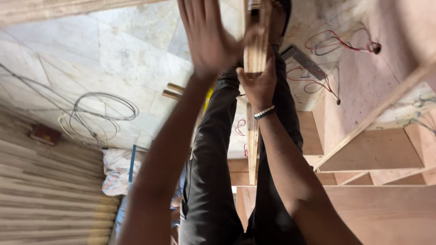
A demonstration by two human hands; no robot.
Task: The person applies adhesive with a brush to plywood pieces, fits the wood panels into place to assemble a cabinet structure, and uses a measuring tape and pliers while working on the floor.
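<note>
My right hand (259, 84) grips a plywood strip (255, 41) at top centre, held on edge; left hand (210, 34) open, blurred, just beside it. Strip not fixed yet.

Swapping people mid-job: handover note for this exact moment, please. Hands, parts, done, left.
Left hand: open, flat, blurred, beside the plywood strip; contact unclear.
Right hand: gripping that strip from below, beaded bracelet on the wrist.
Strip runs down between the legs in dark trousers.
Plywood cabinet frame lies to the right, red wires on the marble floor.
Done and left: cannot tell from this view.
</note>
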